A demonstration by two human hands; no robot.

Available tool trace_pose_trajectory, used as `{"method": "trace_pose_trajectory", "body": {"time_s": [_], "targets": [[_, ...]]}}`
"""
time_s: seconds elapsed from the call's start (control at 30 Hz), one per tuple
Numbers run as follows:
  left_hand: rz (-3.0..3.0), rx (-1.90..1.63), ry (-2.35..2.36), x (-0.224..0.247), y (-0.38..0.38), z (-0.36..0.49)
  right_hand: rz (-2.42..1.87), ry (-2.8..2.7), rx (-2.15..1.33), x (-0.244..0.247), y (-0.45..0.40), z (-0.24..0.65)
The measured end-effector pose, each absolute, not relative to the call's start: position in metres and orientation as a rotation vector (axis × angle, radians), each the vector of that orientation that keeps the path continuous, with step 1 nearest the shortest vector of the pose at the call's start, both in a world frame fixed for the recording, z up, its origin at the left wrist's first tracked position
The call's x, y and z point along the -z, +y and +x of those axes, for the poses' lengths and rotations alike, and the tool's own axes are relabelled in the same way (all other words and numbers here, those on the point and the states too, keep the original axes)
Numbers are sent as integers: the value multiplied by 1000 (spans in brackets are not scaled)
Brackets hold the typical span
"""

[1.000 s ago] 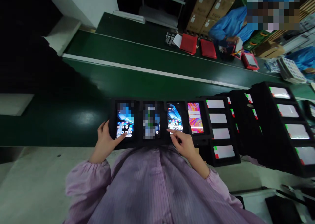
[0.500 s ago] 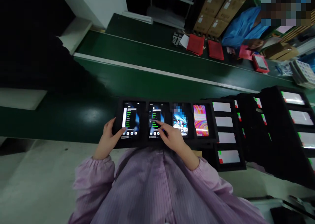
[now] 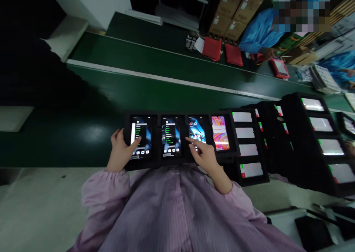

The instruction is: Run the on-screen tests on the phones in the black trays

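A black foam tray (image 3: 156,145) lies along the near edge of the green bench and holds several lit smartphones in a row. My left hand (image 3: 119,151) grips the tray's left end, its thumb over the leftmost phone (image 3: 146,135). The second phone (image 3: 172,133) also shows a dark screen with green lines of text. My right hand (image 3: 203,154) holds nothing; its index finger points out between the second and third phones, the other fingers curled. Partly covered by that hand is the third phone (image 3: 197,126), with a blue-white wallpaper. At the right, a phone (image 3: 220,133) displays a pink-orange screen.
More black trays (image 3: 259,170) with white-screened phones sit to the right, marked green and red. Across the green bench (image 3: 166,93) lie red pouches (image 3: 212,48). Cardboard boxes (image 3: 229,4) are stacked behind. A co-worker's blue sleeve (image 3: 256,30) reaches in at the far side.
My right hand has moved right, off the second phone's screen toward the third phone. My left thumb has slid up the leftmost screen. The third phone now shows a clock. The view has shifted slightly.
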State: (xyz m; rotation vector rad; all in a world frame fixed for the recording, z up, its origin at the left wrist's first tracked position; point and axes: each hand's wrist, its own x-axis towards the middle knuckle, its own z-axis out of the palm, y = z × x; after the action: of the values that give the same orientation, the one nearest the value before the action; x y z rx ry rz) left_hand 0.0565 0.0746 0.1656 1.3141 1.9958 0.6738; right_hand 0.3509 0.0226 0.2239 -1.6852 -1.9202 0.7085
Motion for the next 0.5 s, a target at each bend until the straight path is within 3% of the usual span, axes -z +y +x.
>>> {"method": "trace_pose_trajectory", "body": {"time_s": [0.2,0.5], "targets": [[1267,-667,1981,-177,75,60,-1696,-1974,-655,-224,-12,405],[1276,-667,1996,-183,76,64,-1870,-1869,-605,-221,-4,400]]}}
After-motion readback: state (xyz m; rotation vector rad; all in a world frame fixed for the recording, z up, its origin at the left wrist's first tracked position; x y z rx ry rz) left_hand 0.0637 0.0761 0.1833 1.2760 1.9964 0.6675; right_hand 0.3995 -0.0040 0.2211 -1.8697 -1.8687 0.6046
